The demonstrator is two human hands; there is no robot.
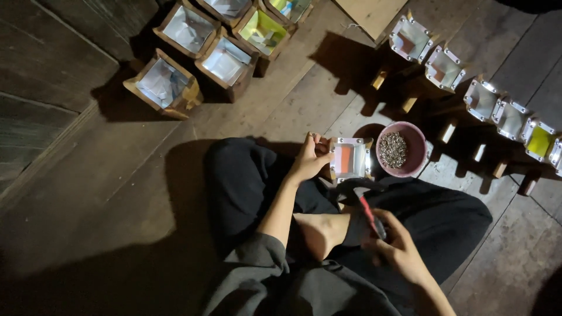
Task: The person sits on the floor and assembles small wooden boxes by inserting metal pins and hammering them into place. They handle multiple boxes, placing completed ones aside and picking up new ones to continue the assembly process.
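I sit cross-legged on a dark wooden floor. My left hand (310,157) grips the left side of a small square box lantern (350,159) with a wooden frame, white lining and an orange panel inside. My right hand (397,246) holds a hammer (364,199) with a red and black handle, its dark head just below the lantern's lower edge. A pink bowl (417,153) of small metal nails stands right beside the lantern.
A row of several similar lanterns (445,67) on wooden legs runs along the upper right. Another cluster of lanterns (225,58) stands at the upper left. A flat wooden board (369,13) lies at the top.
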